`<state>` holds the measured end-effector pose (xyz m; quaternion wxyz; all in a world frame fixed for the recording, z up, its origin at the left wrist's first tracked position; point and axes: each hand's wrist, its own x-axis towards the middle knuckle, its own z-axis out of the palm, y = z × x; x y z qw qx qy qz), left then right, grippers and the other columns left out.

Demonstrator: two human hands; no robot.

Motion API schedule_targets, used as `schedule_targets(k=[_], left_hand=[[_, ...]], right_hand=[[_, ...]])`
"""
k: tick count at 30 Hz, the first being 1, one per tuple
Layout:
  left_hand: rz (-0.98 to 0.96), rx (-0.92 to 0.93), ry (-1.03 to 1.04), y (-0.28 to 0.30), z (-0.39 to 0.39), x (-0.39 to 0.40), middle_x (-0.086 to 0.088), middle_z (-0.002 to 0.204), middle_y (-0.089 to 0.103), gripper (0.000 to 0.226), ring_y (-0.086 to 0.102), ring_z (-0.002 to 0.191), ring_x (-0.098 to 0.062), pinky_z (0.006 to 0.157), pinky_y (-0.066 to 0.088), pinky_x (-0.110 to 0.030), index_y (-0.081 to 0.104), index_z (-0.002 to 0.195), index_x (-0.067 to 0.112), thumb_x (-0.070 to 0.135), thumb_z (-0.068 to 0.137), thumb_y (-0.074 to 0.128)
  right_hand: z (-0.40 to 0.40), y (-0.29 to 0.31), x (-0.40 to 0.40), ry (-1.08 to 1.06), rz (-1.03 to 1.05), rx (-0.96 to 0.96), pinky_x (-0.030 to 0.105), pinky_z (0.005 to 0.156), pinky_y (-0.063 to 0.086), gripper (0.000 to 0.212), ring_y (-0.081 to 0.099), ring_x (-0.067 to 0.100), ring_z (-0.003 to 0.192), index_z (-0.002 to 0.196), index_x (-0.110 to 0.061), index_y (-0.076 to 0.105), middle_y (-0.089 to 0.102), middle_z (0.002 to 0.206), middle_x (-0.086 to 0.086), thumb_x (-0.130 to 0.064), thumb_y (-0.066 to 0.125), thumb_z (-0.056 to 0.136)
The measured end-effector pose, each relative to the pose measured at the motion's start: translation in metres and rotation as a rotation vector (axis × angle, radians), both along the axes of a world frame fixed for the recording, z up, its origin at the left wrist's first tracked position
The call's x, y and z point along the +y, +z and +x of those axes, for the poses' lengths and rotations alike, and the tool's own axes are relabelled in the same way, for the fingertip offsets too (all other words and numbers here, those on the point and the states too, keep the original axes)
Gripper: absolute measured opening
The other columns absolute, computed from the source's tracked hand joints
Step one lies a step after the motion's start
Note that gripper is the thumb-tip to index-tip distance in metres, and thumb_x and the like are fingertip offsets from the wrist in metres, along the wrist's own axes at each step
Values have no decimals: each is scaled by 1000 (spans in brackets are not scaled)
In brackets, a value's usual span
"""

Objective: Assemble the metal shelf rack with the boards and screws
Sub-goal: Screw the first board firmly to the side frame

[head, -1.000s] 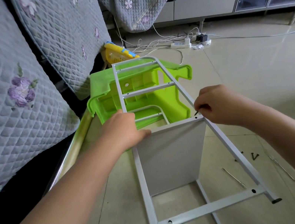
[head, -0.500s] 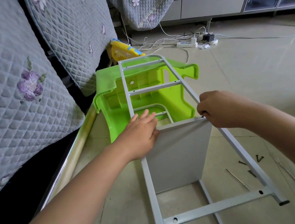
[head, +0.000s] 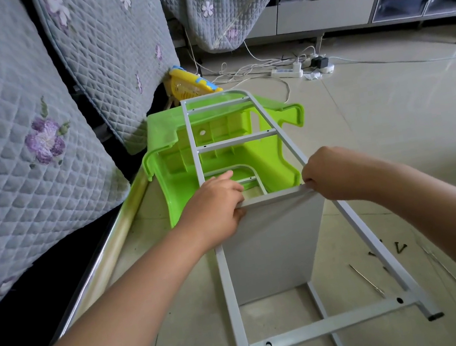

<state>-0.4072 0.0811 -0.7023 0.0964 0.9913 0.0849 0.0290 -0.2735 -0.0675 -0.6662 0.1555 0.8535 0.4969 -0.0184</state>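
White board (head: 274, 243) stands in the metal frame (head: 360, 229), both hands' fingers (head: 311, 181) gripping its top edge, bare floor (head: 393, 121) rightward.

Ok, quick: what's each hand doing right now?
Left hand: grips the board at its top left corner.
Right hand: fingers curled at the board's top right corner by the frame; what they pinch is hidden.
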Motion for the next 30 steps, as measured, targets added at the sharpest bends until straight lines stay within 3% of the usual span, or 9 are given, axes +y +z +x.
schedule_targets(k=[6, 9, 12, 14, 17, 21, 25, 28, 30], left_hand=[[-118, -18, 36, -4, 0, 3, 1, 132, 53, 27, 20, 141, -10, 102, 24, -17, 63, 93, -5, 20, 93, 51], [-156, -32, 37, -8, 1, 4, 2, 132, 53, 28, 22, 140, -9, 100, 23, -15, 63, 99, -6, 19, 93, 52], [-180, -46, 39, -8, 1, 6, 2, 134, 52, 29, 24, 140, -8, 101, 24, -16, 64, 101, -7, 18, 92, 53], [-193, -50, 44, -8, 1, 6, 2, 133, 53, 28, 25, 139, -9, 101, 23, -15, 64, 100, -7, 17, 92, 54], [-195, -50, 51, -9, 1, 6, 1, 133, 53, 28, 26, 139, -9, 103, 22, -16, 64, 100, -8, 17, 91, 54], [-191, -50, 56, -11, 2, 5, 0, 132, 54, 28, 25, 140, -11, 108, 18, -18, 63, 99, -9, 16, 91, 55], [-192, -33, 56, -12, 1, 5, 0, 131, 54, 25, 24, 140, -11, 109, 15, -18, 63, 95, -8, 15, 91, 55], [-185, -18, 57, -10, 0, 5, 0, 133, 53, 23, 24, 140, -12, 109, 15, -18, 63, 92, -6, 15, 91, 55], [-184, -13, 54, -9, 1, 4, 0, 133, 53, 27, 24, 140, -12, 109, 16, -18, 64, 100, -9, 15, 90, 55]], right_hand=[[1, 3, 0, 37, -17, 33, 30, 73, 42, 32, 57, 30, 100, 100, -2, 61, 59, 97, 15, -24, 37, 98], [3, 5, -4, 56, -7, 70, 30, 79, 42, 38, 53, 26, 95, 95, -5, 60, 48, 79, 8, -32, 34, 98], [8, 7, -12, 44, 105, 164, 27, 82, 40, 33, 53, 23, 101, 122, -14, 54, 58, 93, 8, -28, 41, 96], [10, 8, -16, 44, 210, 220, 23, 79, 35, 40, 51, 19, 95, 132, -18, 47, 58, 98, 6, -19, 45, 93], [10, 10, -16, 107, 336, 268, 16, 73, 31, 33, 48, 13, 85, 120, -15, 60, 57, 95, 1, -8, 48, 90], [9, 10, -14, 111, 266, 219, 16, 82, 34, 29, 55, 15, 105, 111, -13, 66, 63, 113, 1, -9, 46, 92], [10, 9, -9, 79, 179, 197, 21, 76, 34, 23, 54, 20, 100, 103, -8, 66, 62, 100, 5, -17, 48, 92], [8, 5, -6, 27, 81, 138, 26, 69, 33, 32, 47, 23, 84, 66, -16, 48, 42, 70, -1, -30, 43, 95], [9, 4, -6, 7, 73, 134, 26, 67, 32, 43, 41, 20, 77, 57, -18, 31, 33, 62, -3, -35, 38, 96]])
